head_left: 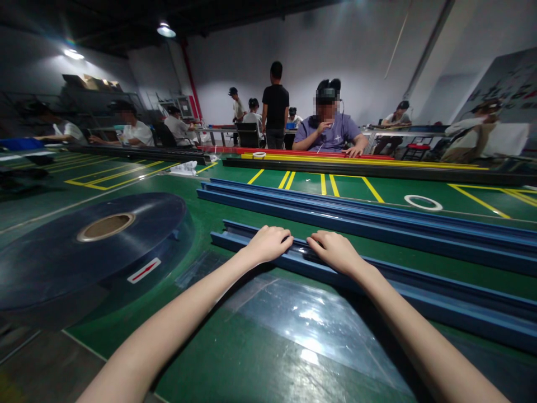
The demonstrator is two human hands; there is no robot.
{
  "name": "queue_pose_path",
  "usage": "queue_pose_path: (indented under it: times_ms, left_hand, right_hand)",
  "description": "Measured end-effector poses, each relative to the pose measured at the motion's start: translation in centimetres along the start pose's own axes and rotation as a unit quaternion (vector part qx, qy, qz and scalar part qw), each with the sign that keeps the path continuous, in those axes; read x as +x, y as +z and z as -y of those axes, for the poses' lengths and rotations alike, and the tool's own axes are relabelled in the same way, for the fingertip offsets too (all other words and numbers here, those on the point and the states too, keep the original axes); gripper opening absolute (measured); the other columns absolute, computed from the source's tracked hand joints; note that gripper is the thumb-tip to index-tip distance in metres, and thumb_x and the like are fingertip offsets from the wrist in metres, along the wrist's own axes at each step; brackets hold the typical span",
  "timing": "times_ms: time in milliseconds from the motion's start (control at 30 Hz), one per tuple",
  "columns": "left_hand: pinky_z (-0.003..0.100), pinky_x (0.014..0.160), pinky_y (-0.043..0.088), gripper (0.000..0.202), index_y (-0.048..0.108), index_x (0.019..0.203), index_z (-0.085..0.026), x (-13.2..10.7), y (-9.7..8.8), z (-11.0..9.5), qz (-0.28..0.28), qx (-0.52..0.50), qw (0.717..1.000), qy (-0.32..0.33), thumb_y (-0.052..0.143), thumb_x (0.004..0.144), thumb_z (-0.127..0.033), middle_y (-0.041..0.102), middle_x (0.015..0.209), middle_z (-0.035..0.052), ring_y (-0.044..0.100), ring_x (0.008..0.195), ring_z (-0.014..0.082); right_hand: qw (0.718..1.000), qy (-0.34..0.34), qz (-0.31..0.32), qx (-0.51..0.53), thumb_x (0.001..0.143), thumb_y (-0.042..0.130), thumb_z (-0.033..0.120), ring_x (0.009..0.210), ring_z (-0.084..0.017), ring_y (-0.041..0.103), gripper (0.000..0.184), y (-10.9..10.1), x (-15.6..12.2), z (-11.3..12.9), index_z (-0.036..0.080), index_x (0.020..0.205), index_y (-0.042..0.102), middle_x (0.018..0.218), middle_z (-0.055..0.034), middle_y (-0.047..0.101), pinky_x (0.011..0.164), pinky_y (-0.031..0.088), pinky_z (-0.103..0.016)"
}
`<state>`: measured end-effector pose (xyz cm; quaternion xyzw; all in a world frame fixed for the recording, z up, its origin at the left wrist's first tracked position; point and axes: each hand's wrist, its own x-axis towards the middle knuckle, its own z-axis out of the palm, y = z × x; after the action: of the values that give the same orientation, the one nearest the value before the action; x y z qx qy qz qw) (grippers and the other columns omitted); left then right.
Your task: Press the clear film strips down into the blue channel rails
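Observation:
My left hand (269, 244) rests on a long blue channel rail (453, 308) that lies across the table, its fingers curled over the rail. A short way to the right, my right hand (335, 252) holds the same rail, fingers bent over it and thumb side toward the left hand. Between the two hands a dark glossy strip (304, 250) shows inside the groove; what it is I cannot make out. Nearer to me, a clear plastic film (310, 319) lies flat on the green tabletop, partly under my forearms.
A large roll of clear film (159, 224) lies at the left. Behind the held rail are more blue rails (335, 215), a white ring (423, 202), and black (335, 167) and yellow rails (377, 162). A person (331, 131) sits across the table; others work farther back.

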<state>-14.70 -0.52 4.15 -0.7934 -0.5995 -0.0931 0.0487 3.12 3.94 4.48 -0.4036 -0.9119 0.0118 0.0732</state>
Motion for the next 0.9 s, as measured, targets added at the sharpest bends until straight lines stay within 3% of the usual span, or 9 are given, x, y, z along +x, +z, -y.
queue_pose_path:
  times_ms: [900]
  left_hand:
    - [0.026, 0.069, 0.040, 0.033, 0.059, 0.080, -0.018, -0.05, 0.04, -0.04, 0.002, 0.001, 1.000, 0.000, 0.030, 0.088, -0.031, 0.065, 0.084, 0.0034, 0.059, 0.079, 0.0173]
  right_hand:
    - [1.000, 0.007, 0.011, 0.005, 0.089, 0.025, 0.037, 0.075, -0.016, 0.057, 0.043, -0.34, -0.08, 0.21, 0.018, 0.077, 0.061, 0.083, -0.0064, 0.063, 0.061, 0.033, -0.023]
